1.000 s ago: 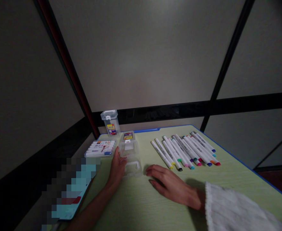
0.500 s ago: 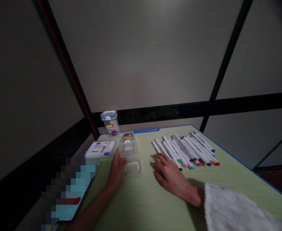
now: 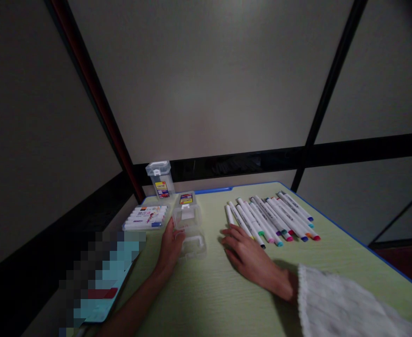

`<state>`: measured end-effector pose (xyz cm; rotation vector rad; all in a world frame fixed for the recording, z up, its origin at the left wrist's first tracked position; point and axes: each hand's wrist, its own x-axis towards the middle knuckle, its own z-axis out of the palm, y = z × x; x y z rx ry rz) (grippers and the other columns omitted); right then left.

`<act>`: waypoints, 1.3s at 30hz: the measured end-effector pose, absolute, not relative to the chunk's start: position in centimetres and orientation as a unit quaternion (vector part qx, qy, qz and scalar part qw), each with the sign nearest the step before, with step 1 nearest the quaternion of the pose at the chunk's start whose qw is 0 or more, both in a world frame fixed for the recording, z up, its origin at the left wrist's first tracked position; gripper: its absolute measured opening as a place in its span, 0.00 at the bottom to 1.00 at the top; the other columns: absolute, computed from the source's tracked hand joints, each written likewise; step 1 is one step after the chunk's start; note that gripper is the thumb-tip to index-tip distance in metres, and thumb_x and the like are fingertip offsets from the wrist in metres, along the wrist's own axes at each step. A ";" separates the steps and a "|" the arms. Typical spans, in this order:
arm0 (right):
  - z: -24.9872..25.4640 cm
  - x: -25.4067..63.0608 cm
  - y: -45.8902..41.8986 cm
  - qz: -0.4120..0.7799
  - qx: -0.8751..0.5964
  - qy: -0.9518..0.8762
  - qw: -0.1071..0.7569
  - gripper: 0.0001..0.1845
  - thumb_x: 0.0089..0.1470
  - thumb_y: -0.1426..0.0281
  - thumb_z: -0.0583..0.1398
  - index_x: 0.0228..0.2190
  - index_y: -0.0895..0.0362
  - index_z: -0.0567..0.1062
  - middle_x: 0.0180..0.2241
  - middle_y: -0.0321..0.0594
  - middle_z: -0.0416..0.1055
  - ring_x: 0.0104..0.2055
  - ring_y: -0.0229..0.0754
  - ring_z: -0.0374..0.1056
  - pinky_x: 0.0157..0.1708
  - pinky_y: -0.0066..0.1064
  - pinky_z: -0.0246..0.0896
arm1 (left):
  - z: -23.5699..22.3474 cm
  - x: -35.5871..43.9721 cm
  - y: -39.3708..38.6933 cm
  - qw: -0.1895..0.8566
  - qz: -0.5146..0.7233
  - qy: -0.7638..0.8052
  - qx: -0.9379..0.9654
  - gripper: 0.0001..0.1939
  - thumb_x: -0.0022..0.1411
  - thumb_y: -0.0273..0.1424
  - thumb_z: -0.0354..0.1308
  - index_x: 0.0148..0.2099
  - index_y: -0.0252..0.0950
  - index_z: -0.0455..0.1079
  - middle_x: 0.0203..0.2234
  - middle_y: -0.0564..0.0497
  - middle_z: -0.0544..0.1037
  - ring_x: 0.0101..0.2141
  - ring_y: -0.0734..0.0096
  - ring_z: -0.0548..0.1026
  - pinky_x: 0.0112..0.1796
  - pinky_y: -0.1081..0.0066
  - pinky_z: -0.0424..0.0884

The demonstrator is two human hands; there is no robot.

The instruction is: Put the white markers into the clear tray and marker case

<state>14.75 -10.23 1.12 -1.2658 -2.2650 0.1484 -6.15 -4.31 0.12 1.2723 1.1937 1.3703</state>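
Observation:
My left hand (image 3: 170,248) grips the left side of a clear plastic box (image 3: 187,217), which lies on the table with its lid swung open toward me. The thumb shows at the hinge side; the other fingers are partly hidden. My right hand (image 3: 244,255) rests low over the near left end of a row of white markers (image 3: 269,220), palm down with its fingers loosely apart. Its fingers cover the lower end of the leftmost marker (image 3: 229,214). The colored ends of the other markers point toward me.
Left of the open box lies a flat pack of white pens (image 3: 146,216). A tall, lidded clear box (image 3: 161,180) stands at the back left corner. A partly pixelated phone-like device (image 3: 111,276) lies along the left edge. The table (image 3: 206,299) has a blue rim and meets a wall.
The leftmost marker has turned slightly, its far end shifting right toward the neighboring marker. My right hand has barely moved, and my left hand stays on the clear box.

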 end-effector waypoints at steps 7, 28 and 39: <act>0.9 14.7 -10.2 0.081 -0.466 -0.840 0.266 0.12 0.52 0.79 0.50 0.35 0.58 0.70 0.37 0.46 0.67 0.41 0.44 0.63 0.41 0.36 0.61 | -0.2 -6.1 -4.3 0.443 0.564 0.466 0.517 0.29 0.45 0.23 0.53 0.53 0.36 0.59 0.42 0.48 0.74 0.37 0.68 0.74 0.36 0.72 0.70; 0.5 14.9 -10.0 0.099 -0.468 -0.833 0.277 0.20 0.43 0.89 0.48 0.34 0.59 0.69 0.35 0.43 0.65 0.40 0.43 0.61 0.40 0.33 0.58 | -1.1 -6.4 -4.2 0.338 0.569 0.514 0.546 0.38 0.48 0.21 0.50 0.61 0.39 0.43 0.60 0.46 0.48 0.55 0.60 0.59 0.52 0.61 0.59; 0.4 14.9 -10.0 0.106 -0.482 -0.823 0.282 0.22 0.37 0.90 0.48 0.32 0.60 0.70 0.35 0.44 0.64 0.40 0.44 0.60 0.40 0.33 0.59 | -0.8 -6.4 -4.7 0.286 0.558 0.523 0.577 0.37 0.49 0.20 0.49 0.61 0.39 0.45 0.60 0.48 0.50 0.56 0.61 0.57 0.55 0.59 0.54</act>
